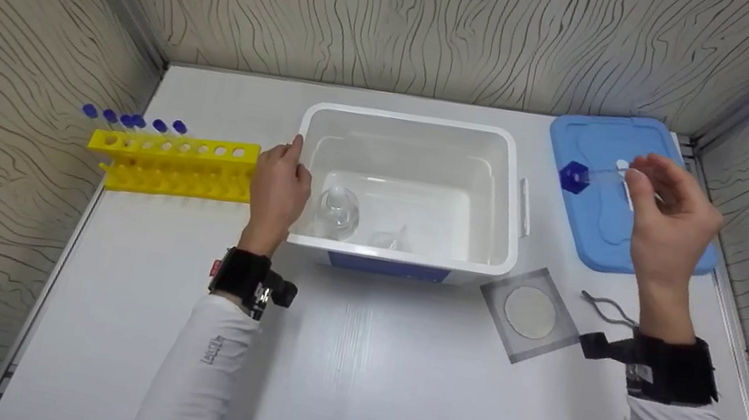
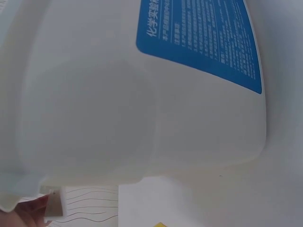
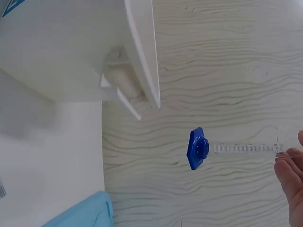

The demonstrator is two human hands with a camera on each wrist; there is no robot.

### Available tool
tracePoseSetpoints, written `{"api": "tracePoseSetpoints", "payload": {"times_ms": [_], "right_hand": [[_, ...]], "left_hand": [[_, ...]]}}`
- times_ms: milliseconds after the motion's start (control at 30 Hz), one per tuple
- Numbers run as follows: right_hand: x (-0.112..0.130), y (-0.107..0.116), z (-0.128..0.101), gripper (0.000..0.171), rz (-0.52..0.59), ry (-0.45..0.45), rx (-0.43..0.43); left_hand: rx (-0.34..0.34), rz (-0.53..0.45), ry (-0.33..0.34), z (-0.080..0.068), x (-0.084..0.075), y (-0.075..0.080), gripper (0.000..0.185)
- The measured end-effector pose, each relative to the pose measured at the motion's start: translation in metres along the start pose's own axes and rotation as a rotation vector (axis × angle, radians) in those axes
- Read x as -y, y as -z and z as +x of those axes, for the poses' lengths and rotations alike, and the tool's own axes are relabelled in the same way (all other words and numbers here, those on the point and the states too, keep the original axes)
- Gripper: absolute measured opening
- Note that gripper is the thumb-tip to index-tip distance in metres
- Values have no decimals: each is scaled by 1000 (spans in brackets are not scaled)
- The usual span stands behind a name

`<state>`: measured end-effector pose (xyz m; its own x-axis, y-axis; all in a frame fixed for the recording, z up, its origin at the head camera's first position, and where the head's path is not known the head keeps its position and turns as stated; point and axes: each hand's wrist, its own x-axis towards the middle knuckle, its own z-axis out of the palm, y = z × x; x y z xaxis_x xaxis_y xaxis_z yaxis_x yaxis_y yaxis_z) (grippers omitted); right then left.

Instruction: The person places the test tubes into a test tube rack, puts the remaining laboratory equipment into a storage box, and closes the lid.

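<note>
Holding glassware (image 1: 339,210), a white tub (image 1: 511,187)

The white plastic tub (image 1: 408,193) looks smooth, slightly glossy — the clear glass cylinder with blue plastic base (image 3: 227,148) shiny; the white surface (image 1: 347,373) matt.

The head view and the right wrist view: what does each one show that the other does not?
Only the head view shows the yellow plastic test tube rack, the left hand resting on the white plastic box and glassware inside it. Only the right wrist view shows the printed scale on the clear measuring cylinder with blue base. Both show the right hand holding that cylinder.
</note>
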<state>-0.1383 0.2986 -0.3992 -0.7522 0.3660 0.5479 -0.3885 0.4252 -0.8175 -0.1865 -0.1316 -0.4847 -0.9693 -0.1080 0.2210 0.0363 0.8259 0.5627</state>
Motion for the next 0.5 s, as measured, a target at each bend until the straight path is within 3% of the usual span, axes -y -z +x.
{"api": "tracePoseSetpoints", "payload": {"times_ms": [267, 500], "right_hand": [[26, -41, 0, 24, 18, 70, 173], [27, -70, -2, 26, -25, 87, 292]], "left_hand": [[9, 5, 0, 2, 0, -3, 46], [1, -14, -1, 3, 0, -2, 45]]}}
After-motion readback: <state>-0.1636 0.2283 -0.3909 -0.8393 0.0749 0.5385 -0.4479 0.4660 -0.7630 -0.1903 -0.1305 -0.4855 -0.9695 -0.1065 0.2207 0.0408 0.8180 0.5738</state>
